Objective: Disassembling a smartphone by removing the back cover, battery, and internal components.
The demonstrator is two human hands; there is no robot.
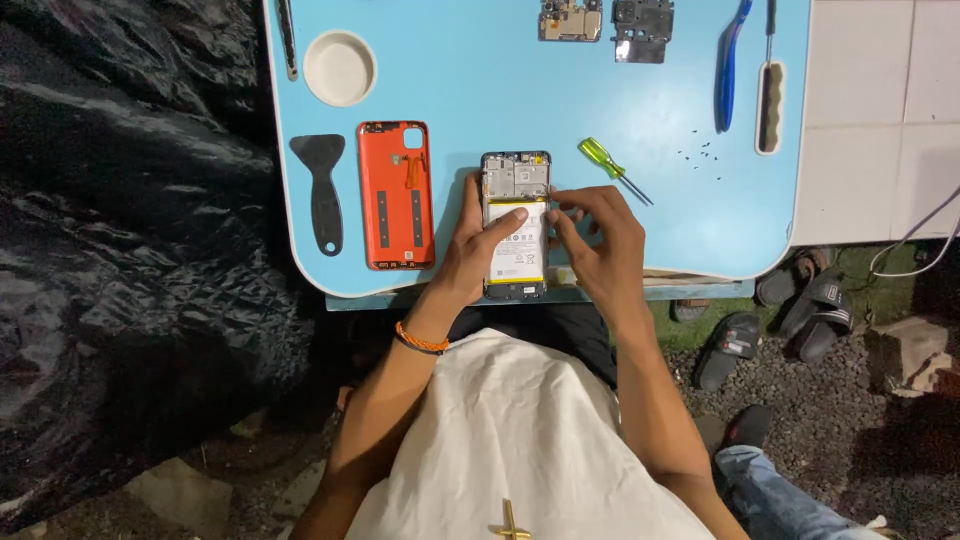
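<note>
An opened smartphone (516,190) lies face down near the front edge of a light blue table (480,90), its circuit board and white battery exposed. My left hand (468,248) grips the phone's left side, thumb resting on the battery. My right hand (598,238) is at the phone's right edge, fingertips pinched together over the battery's upper right corner; whether they hold some small part I cannot tell. The phone's orange back cover (396,195) lies inner side up to the left.
On the table: a black plastic scraper (322,190), a white round dish (340,67), a green-handled screwdriver (610,168), several tiny screws (700,155), two removed boards (605,20), blue tweezers (730,65). Sandals (800,300) lie on gravel to the right; black sheeting is on the left.
</note>
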